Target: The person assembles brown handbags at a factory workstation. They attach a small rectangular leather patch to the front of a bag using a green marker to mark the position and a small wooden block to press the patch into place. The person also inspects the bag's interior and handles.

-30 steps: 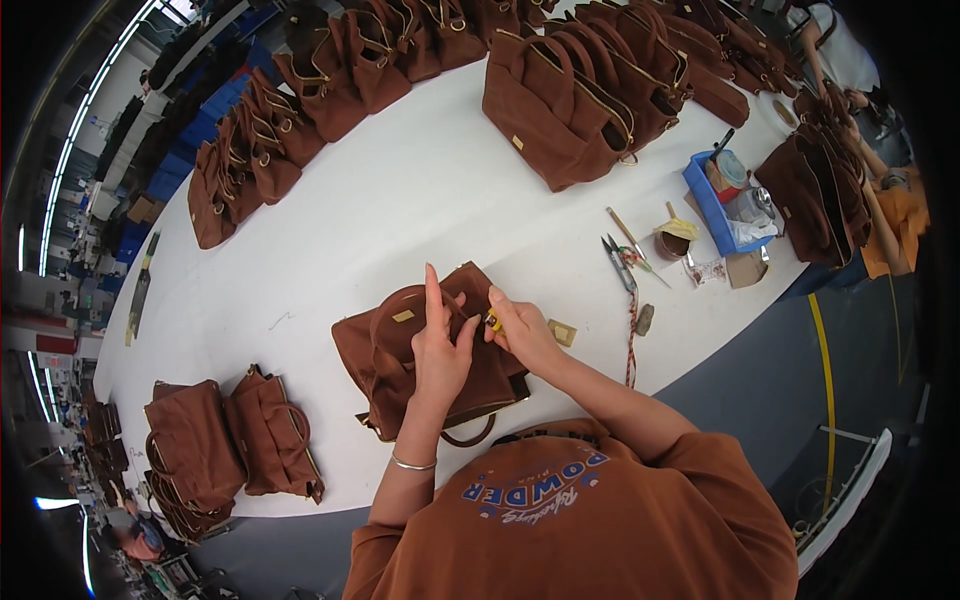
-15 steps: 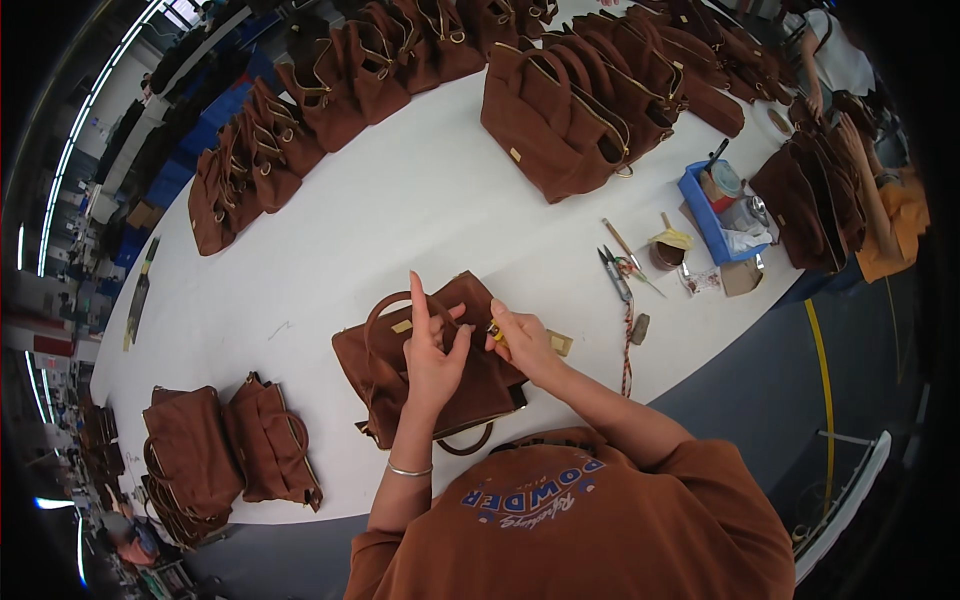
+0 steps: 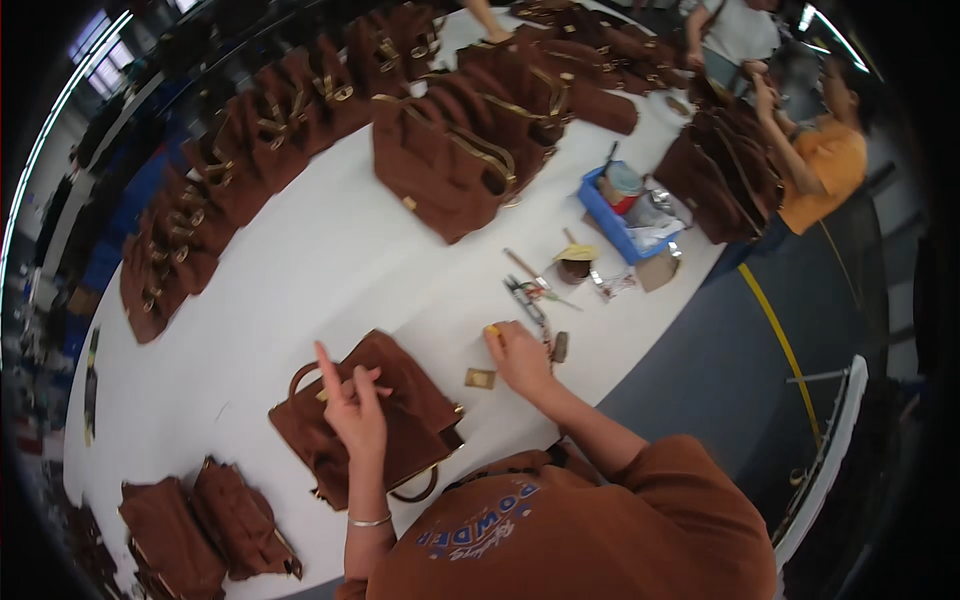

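I see my left hand (image 3: 355, 410) resting open, forefinger raised, on the brown bag (image 3: 370, 420) lying near me. Right of it, my right hand (image 3: 520, 358) pinches something small and yellow. Far right, a blue tray (image 3: 605, 215) holds tins.

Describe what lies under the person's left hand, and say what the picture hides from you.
Under the left hand lies a brown suede handbag, flat on the white table. A gold strip shows beside the fingers. The bag's surface below the palm and its inside are covered.

A brown suede handbag (image 3: 395, 420) with gold trim lies flat on the white table (image 3: 320, 270).
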### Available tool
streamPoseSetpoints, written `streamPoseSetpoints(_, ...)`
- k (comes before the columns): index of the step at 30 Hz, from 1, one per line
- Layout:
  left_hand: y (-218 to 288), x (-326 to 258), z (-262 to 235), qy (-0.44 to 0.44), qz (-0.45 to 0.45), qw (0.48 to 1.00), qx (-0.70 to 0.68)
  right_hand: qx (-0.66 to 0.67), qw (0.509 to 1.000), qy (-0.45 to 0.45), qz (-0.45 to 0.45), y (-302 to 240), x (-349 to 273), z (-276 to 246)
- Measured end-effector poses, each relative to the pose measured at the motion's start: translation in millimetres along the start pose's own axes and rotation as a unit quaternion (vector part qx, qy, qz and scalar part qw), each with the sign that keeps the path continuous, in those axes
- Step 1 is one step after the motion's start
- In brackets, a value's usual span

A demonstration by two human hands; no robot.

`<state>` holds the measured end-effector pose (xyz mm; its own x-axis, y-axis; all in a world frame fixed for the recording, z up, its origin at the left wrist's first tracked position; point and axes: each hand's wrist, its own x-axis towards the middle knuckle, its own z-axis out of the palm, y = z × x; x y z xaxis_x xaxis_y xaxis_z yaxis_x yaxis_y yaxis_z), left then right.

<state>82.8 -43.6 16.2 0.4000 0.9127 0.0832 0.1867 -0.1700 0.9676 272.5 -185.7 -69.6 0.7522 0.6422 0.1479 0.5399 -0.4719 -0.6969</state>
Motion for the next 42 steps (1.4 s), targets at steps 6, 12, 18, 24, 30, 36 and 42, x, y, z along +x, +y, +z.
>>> streamPoseSetpoints(6, 0, 0, 5, -0.01, 0.038, 0.992, 0.123, -0.057, 0.998, 0.001, -0.037, 10, -9, 10)
streamPoseSetpoints(12, 8, 0, 1, -0.033, 0.052, 0.987, 0.151, -0.074, 0.996, 0.017, -0.051, 10, -10, 17)
streamPoseSetpoints(18, -3, 3, 3, 0.004, 0.113, 0.984, 0.137, -0.094, 0.992, 0.045, -0.071, 14, -11, 22)
streamPoseSetpoints(24, 3, 6, -1, -0.011, 0.06, 0.985, 0.16, -0.097, 0.988, 0.077, -0.091, 20, -14, 22)
streamPoseSetpoints(30, -2, 6, -5, -0.033, 0.114, 0.98, 0.159, -0.08, 0.988, 0.085, -0.102, 19, -16, 22)
streamPoseSetpoints(36, 6, 4, -5, -0.029, 0.088, 0.983, 0.161, -0.075, 0.989, 0.078, -0.104, 21, -14, 23)
streamPoseSetpoints(42, -1, 14, -6, -0.015, 0.026, 0.992, 0.125, -0.078, 0.99, 0.064, -0.1, 18, -15, 21)
